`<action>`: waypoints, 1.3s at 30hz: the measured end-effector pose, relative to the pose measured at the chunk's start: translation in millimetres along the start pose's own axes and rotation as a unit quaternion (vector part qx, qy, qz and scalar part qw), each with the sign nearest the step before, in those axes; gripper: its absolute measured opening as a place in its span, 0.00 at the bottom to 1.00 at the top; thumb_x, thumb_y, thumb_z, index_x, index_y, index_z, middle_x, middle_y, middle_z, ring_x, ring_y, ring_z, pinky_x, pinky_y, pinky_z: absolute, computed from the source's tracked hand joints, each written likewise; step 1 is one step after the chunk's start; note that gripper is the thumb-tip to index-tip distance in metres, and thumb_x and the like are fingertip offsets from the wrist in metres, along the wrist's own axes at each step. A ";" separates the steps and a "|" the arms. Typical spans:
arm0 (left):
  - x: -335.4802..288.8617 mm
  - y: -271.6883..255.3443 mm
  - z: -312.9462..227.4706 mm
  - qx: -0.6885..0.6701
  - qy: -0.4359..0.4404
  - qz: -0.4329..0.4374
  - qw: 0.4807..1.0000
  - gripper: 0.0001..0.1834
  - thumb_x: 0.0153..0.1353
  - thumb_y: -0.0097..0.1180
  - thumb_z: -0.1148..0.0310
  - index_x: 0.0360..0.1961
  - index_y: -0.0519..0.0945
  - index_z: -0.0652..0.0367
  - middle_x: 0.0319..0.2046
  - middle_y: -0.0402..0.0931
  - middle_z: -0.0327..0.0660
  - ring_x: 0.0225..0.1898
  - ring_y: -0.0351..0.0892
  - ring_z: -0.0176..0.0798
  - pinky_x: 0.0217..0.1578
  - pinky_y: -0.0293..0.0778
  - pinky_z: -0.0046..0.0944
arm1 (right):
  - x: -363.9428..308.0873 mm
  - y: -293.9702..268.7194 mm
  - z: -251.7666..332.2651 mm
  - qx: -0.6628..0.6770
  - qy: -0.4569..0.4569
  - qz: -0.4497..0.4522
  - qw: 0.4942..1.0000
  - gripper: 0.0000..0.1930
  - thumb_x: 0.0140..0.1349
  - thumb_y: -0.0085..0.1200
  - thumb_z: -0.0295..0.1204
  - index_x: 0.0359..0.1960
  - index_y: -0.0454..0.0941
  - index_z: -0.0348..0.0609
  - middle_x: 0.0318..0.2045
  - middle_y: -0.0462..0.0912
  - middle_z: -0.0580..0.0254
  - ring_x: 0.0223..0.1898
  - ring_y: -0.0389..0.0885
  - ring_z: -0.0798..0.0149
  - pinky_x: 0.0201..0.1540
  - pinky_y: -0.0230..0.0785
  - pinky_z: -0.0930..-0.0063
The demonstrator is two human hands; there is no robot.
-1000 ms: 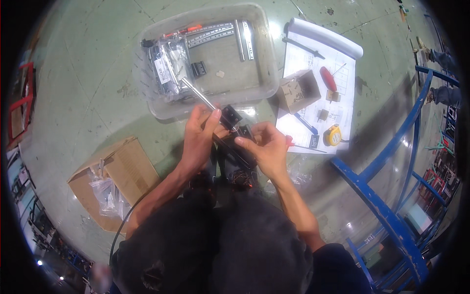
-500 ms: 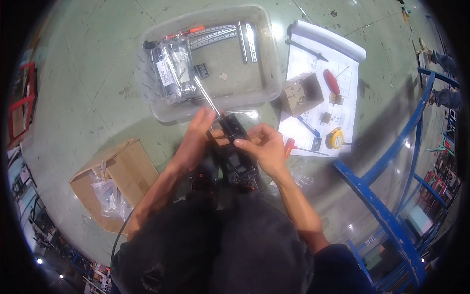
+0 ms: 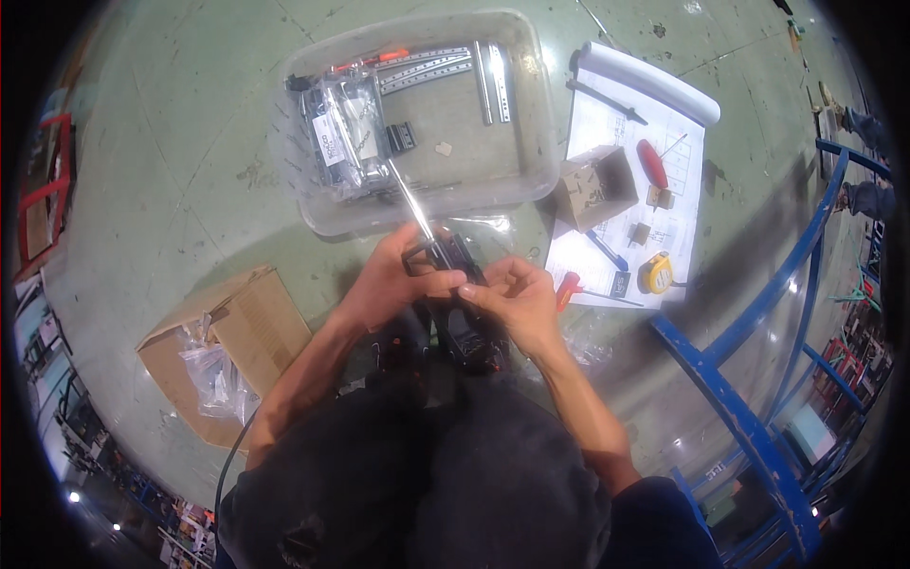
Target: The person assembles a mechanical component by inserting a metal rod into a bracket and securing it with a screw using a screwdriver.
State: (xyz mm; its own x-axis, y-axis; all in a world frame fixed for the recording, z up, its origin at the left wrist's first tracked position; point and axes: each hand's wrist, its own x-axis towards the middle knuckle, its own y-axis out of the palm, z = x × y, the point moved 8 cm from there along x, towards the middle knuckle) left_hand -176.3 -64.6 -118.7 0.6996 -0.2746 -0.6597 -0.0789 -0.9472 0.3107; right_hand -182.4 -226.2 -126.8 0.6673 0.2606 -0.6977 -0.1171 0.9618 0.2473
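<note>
A two-handed hold over a workshop floor [image 3: 213,123]: we see a black fitting [image 3: 462,254] between the person's hands, a silver rod [image 3: 413,204] slanting from its upper end toward the clear bin [image 3: 507,199]. Steadiness matters most here, in our judgement: we would let the left hand [image 3: 384,280] anchor the fitting and leave fine adjustment to the right, with light thumb pressure rather than force. We would also support the rod's weight and keep its free end off the bin's contents (whether the rod enters the fitting or merely lies against it, we cannot tell).

The left hand wraps the fitting's near side, thumb laid straight across it, fingers partly hidden behind. The right hand [image 3: 523,308] pinches the opposite edge between thumb and forefinger, its remaining fingers curled; the two thumbtips all but meet. Both forearms rise from below and slope inward, above dark-clad knees [image 3: 351,455]. Just beside the right hand lies a red-handled tool [image 3: 568,290]; a cardboard box [image 3: 261,322] stands near the left forearm.
</note>
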 end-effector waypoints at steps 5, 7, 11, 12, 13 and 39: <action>-12.5 -5.5 2.0 -0.057 -0.029 -0.057 0.996 0.27 0.56 0.67 0.75 0.55 0.70 0.65 0.39 0.80 0.44 0.40 0.81 0.35 0.41 0.79 0.34 | -4.3 8.1 10.3 -0.015 0.014 0.011 1.000 0.09 0.57 0.67 0.26 0.33 0.78 0.35 0.22 0.81 0.68 0.23 0.74 0.81 0.26 0.65 0.86; -15.2 -15.8 1.5 -0.056 -0.027 -0.079 0.995 0.27 0.55 0.68 0.75 0.55 0.70 0.65 0.38 0.80 0.43 0.39 0.81 0.35 0.40 0.79 0.34 | 5.2 4.5 29.0 -0.103 -0.072 -0.004 0.992 0.09 0.62 0.63 0.30 0.33 0.80 0.35 0.23 0.81 0.69 0.25 0.74 0.81 0.28 0.65 0.84; -26.0 -48.6 -12.4 -0.059 -0.001 -0.159 0.986 0.30 0.54 0.68 0.74 0.57 0.68 0.61 0.35 0.80 0.39 0.32 0.81 0.32 0.33 0.77 0.31 | 54.1 17.7 93.9 -0.229 -0.268 -0.055 0.934 0.09 0.64 0.58 0.30 0.34 0.80 0.34 0.26 0.84 0.57 0.28 0.80 0.70 0.33 0.72 0.76; -26.3 -56.9 -16.2 -0.092 0.013 -0.176 0.980 0.31 0.54 0.69 0.74 0.57 0.68 0.62 0.36 0.80 0.40 0.33 0.81 0.33 0.33 0.77 0.32 | 68.8 30.6 109.3 -0.269 -0.331 -0.044 0.903 0.08 0.62 0.59 0.28 0.35 0.80 0.34 0.28 0.84 0.53 0.28 0.82 0.65 0.34 0.74 0.73; -28.5 -62.7 -19.8 -0.091 0.013 -0.181 0.979 0.31 0.54 0.69 0.74 0.57 0.68 0.62 0.36 0.80 0.40 0.33 0.81 0.33 0.33 0.77 0.32 | 92.4 44.5 109.3 -0.292 -0.316 -0.002 0.903 0.08 0.60 0.58 0.26 0.39 0.79 0.35 0.35 0.83 0.51 0.34 0.83 0.59 0.38 0.74 0.68; 2.6 8.9 -16.7 0.044 -0.005 0.147 0.988 0.26 0.49 0.72 0.72 0.48 0.75 0.64 0.36 0.78 0.37 0.38 0.77 0.30 0.42 0.74 0.32 | 96.1 64.6 74.6 0.038 0.075 0.230 0.970 0.16 0.57 0.66 0.26 0.43 0.77 0.31 0.27 0.85 0.57 0.32 0.85 0.67 0.34 0.77 0.78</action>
State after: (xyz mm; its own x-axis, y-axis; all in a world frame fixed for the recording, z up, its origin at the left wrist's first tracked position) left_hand -163.4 -71.0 -106.2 0.6307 -0.5404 -0.5569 -0.3381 -0.8373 0.4296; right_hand -70.9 -145.2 -127.6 0.4426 0.6746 -0.5907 -0.3189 0.7342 0.5994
